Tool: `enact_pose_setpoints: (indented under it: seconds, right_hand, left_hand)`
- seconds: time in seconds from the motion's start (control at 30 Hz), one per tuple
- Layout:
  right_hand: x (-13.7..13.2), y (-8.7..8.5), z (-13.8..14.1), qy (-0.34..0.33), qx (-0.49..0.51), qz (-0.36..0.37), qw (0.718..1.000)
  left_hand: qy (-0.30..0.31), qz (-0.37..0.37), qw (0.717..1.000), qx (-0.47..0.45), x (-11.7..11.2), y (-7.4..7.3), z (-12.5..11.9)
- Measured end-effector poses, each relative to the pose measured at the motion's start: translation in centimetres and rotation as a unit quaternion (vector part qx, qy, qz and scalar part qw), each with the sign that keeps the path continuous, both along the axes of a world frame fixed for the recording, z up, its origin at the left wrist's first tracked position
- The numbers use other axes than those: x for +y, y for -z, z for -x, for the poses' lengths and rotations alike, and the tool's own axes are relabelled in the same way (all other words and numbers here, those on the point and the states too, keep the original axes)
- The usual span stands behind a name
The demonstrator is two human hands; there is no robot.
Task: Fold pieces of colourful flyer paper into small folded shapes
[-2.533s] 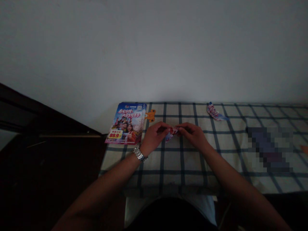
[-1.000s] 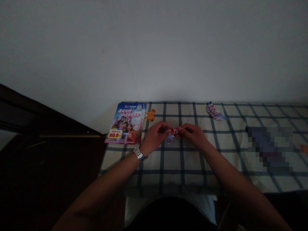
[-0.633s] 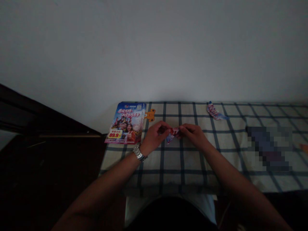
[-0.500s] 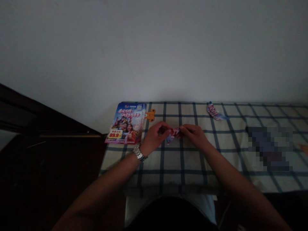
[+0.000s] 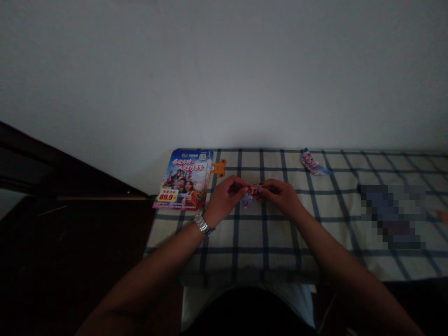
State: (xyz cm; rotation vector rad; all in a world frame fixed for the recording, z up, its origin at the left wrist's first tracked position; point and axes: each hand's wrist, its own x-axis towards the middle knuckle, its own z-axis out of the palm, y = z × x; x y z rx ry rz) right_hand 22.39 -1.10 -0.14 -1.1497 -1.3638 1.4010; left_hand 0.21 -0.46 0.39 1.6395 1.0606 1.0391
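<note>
A small folded flyer (image 5: 249, 198), printed in red, white and blue, is held between my two hands above the checked cloth. My left hand (image 5: 226, 198), with a metal watch (image 5: 203, 223) on its wrist, pinches the left end of it between thumb and fingertips. My right hand (image 5: 281, 195) grips the other end, its fingers bent and pressed together. Part of the paper is hidden behind the fingertips. Left of my left hand lies a stack of flyers (image 5: 185, 179) with a colourful printed front.
Another crumpled, folded flyer (image 5: 311, 164) lies near the wall at the back right. An orange bear figure (image 5: 219, 168) shows beside the stack. A pixelated dark object (image 5: 390, 217) lies on the checked cloth (image 5: 250, 247) at right, near part of another person's hand (image 5: 443, 216).
My right fingers have shifted slightly on the folded flyer, and the flyer has turned a little. The hand at the far right edge has moved slightly.
</note>
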Motion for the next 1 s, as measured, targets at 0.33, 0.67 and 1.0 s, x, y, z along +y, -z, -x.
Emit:
enact_pose_setpoints:
  seconds: [0.33,0.67,1.0]
  right_hand:
    - [0.04,0.2,-0.07,0.02,-0.024,-0.01,0.999]
    - [0.01,-0.13,0.16,0.043,-0.05,-0.032,0.997]
    - [0.12,0.22,0.23,0.021,-0.02,-0.015,0.999]
  left_hand:
    - [0.014,0.013,1.0,0.009,0.06,-0.04,-0.02]
    - [0.021,0.017,1.0,-0.004,-0.01,0.23,-0.06]
    - [0.001,0.017,1.0,-0.003,-0.12,-0.32,-0.15]
